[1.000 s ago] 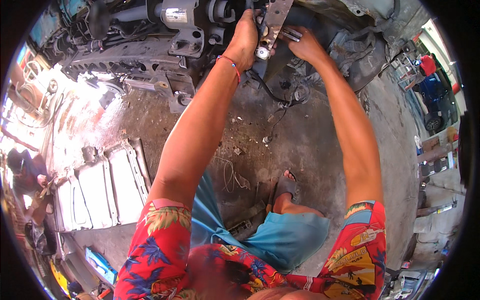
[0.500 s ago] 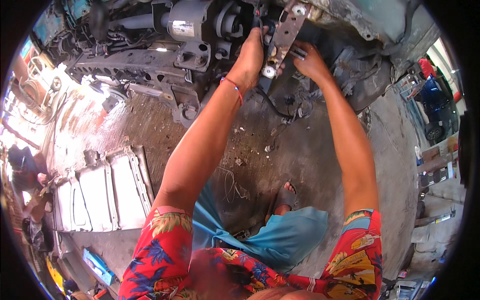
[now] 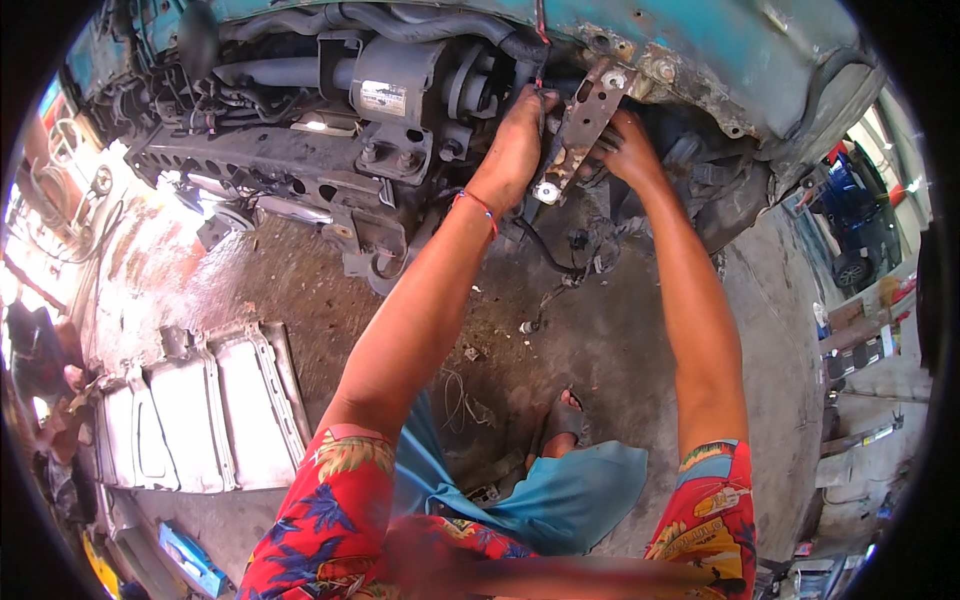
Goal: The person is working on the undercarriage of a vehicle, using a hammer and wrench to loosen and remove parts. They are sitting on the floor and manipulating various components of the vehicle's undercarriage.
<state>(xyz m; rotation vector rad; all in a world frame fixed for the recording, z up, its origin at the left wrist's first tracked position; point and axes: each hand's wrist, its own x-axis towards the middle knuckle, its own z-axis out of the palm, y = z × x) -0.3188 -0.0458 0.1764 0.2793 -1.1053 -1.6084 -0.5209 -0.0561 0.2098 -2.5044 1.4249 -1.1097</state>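
"What was closest to you?"

"The red patterned shirt (image 3: 330, 510) and the blue trousers (image 3: 595, 495), with a sandalled foot (image 3: 565, 420) on the floor. Past those, both bare arms reached to the vehicle."

"And the hands?"

"The left hand (image 3: 512, 148) lay along the left side of a rusty, holed bracket (image 3: 578, 140), its upper fingers bent near a dangling red wire (image 3: 541, 30). The others passed out of sight, so I couldn't tell whether they pinched the metal. The right hand (image 3: 632, 152) stood at the other side, fingers bent inward and bunched. Their tips were hidden too; I couldn't tell what they pinched, if anything."

"So the bracket sat between them?"

"Yes, slanted, top end leaning right, a pale round fastener (image 3: 547, 192) at its lower end."

"What had just changed?"

"The view had swung farther over the vehicle. Half a second earlier the teal body (image 3: 700, 45) hardly showed; now it spread broadly above the bracket. A silvery piece that had shown at the right fingers was hard to make out. Both hands had stayed by the bracket, so I judged the work was at the same spot, only harder to follow."

"Farther off?"

"A grey cylinder (image 3: 400, 70) left of the hands, a ribbed pale panel (image 3: 185, 425) on the floor, and, farthest, a blue car (image 3: 858, 205) at the right."
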